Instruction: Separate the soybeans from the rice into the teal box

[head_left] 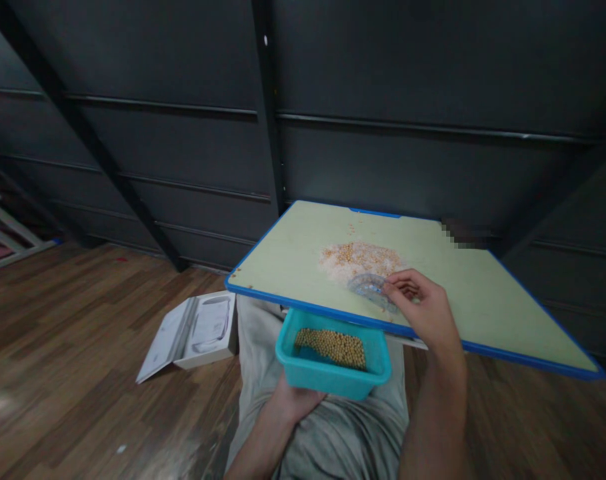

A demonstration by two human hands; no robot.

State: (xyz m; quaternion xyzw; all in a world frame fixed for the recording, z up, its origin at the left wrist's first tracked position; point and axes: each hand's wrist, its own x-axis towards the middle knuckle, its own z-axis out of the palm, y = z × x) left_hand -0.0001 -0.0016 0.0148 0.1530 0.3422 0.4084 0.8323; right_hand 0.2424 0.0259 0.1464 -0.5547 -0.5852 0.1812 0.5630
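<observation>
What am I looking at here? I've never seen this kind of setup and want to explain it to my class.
There is no machine here: these are a person's own bare hands. The one picture comes from a camera worn on the head, looking forward and down. On the pale, blue-edged board lies a pile of tan beans mixed with white grains. The right hand holds a clear, curved piece, probably a protractor, at the pile's near side. The left hand is at the underside of a teal bin with more beans inside; its fingers are mostly hidden.
</observation>
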